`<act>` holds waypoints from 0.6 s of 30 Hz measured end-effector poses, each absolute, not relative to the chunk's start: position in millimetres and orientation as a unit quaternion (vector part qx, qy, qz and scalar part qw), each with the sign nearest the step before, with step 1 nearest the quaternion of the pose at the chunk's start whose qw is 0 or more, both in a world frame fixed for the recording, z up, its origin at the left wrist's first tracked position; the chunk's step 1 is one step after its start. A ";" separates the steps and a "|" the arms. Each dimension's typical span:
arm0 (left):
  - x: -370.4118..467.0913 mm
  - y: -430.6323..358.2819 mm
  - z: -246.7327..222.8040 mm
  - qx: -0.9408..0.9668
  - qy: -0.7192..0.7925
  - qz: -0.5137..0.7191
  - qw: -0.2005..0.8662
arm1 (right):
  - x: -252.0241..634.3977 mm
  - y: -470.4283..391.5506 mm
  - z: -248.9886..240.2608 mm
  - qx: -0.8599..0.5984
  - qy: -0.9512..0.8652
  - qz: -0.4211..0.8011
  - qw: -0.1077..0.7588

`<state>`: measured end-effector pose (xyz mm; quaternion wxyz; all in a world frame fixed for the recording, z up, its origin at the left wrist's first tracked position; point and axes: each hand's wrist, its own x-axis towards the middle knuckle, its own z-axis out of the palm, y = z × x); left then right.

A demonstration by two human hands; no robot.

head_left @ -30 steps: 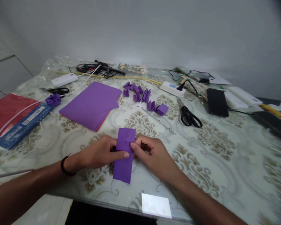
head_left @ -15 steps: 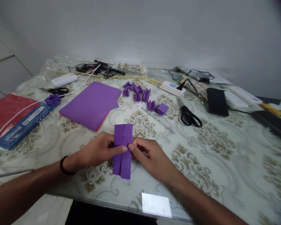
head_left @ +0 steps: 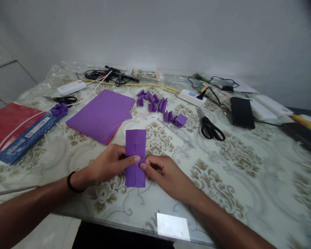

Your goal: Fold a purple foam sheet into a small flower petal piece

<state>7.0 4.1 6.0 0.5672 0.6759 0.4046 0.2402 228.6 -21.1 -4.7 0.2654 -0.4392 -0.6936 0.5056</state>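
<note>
A strip of folded purple paper (head_left: 135, 142) is held upright above the table, its two long edges folded in to meet along a centre line. My left hand (head_left: 113, 162) pinches it from the left, thumb across the front and fingers hidden behind. From the right, my right hand (head_left: 162, 173) grips the paper's edge between thumb and fingers, a little lower than the left thumb. Beyond the hands lie a stack of purple sheets (head_left: 101, 112) and several small folded purple paper pieces (head_left: 162, 104).
Black-handled scissors (head_left: 211, 128) and a clear ruler (head_left: 176, 133) lie to the right. A black phone (head_left: 242, 112) and a white power strip (head_left: 191, 97) sit further back. At left are a red and blue packet (head_left: 23, 133), crumpled purple paper (head_left: 59, 109) and another pair of scissors (head_left: 64, 100).
The purple paper strip has tipped up and moved slightly away from me. Its folded flaps now line up along the centre, where the lower ends were uneven. Both hands keep hold.
</note>
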 end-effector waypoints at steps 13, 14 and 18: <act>6.6 4.6 5.2 0.650 0.408 0.257 0.587 | 228.4 -21.7 -1.8 -0.441 -0.702 0.494 0.263; 6.7 4.5 5.5 0.649 0.411 0.260 0.585 | 228.5 -21.6 -1.6 -0.440 -0.704 0.492 0.261; 7.0 4.3 9.0 0.634 0.413 0.277 0.592 | 229.9 -21.3 -0.9 -0.441 -0.702 0.497 0.258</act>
